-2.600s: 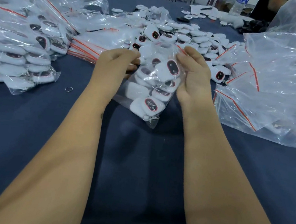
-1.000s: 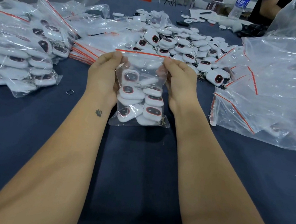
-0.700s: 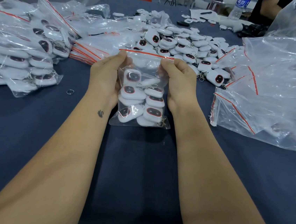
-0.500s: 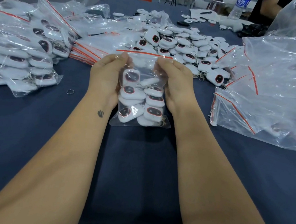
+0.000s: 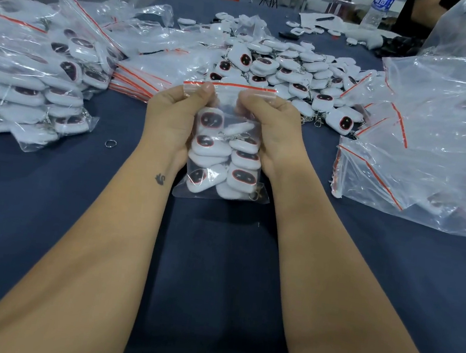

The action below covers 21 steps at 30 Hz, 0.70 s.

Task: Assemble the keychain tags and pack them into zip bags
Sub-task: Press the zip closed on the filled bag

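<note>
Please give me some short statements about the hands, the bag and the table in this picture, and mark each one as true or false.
1. Both hands, left hand and right hand, grip the zip bag. True.
2. The zip bag is empty. False: it holds white keychain tags.
3. The bag's strip is blue. False: red.
4. A loose metal ring lies on the table. True.
5. Loose tags are piled beyond the hands. True.

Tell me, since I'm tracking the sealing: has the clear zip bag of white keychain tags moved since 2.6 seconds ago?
Yes. The clear zip bag of white keychain tags now stands upright, no longer tilted, its base still near the dark blue table.
</note>
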Available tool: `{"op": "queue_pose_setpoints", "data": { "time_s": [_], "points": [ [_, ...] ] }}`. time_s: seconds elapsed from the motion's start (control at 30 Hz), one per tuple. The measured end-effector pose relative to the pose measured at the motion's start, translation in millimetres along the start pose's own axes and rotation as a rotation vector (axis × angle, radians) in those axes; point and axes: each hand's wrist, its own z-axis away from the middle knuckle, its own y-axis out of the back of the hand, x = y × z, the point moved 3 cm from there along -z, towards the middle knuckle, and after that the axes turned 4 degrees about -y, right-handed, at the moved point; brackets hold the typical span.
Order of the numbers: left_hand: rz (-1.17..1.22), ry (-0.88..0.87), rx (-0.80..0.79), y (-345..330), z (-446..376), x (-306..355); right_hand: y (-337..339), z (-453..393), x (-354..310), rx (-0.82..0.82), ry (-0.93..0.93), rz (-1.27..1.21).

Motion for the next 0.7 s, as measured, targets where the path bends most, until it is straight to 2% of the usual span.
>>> {"op": "queue_pose_setpoints", "data": {
  "time_s": [0.23, 0.43, 0.57, 0.7],
  "points": [
    [0.051, -0.003, -0.074, -6.2, 4.5, 3.3, -0.7, 1.5, -1.5, -0.01, 0.024, -0.015],
    [-0.035, -0.074, -0.079, -6.5, 7.1, 6.0, -6.1, 2.6, -4.7, -0.114, 0.112, -0.035],
    [-0.13, -0.132, -0.084, -6.2, 6.7, 5.8, -5.5, 3.1, -4.6, -0.062, 0.148, 0.062],
    [-0.148, -0.147, -0.112, -6.1, 7.0, 5.3, -3.4, 2.5, -5.1, -0.016, 0.134, 0.021]
  ]
}}
